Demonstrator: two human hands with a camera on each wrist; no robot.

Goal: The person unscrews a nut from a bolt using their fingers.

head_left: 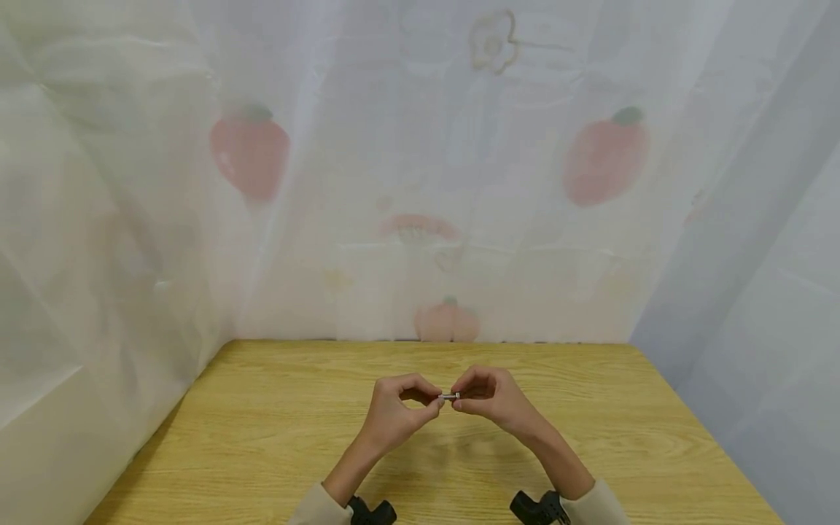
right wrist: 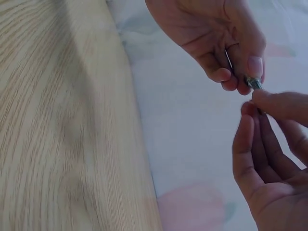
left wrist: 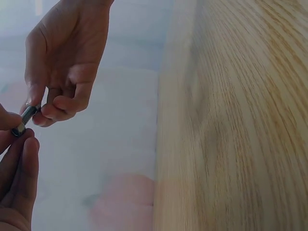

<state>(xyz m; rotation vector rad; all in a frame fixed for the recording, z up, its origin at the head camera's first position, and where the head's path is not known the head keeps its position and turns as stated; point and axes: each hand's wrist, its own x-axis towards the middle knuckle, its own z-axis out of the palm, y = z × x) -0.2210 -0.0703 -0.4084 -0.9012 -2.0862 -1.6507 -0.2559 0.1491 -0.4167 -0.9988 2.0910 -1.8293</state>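
Observation:
Above the wooden table, both hands meet at a small silver bolt (head_left: 449,397) with a threaded shank. My left hand (head_left: 396,412) pinches its left end between thumb and fingertips. At that end, the left wrist view has a hex piece that looks like a nut (left wrist: 19,130), and the bolt's thread (left wrist: 29,114) runs from it to the other hand. My right hand (head_left: 495,399) pinches the right end, which its fingertips partly cover. In the right wrist view the bolt (right wrist: 254,83) shows only briefly between the two sets of fingertips.
The light wood table (head_left: 275,423) carries the hands' shadows. A pale curtain (head_left: 367,146) printed with fruit hangs behind it and along both sides. Black devices (head_left: 372,512) are strapped at both wrists, below light sleeves (head_left: 321,508).

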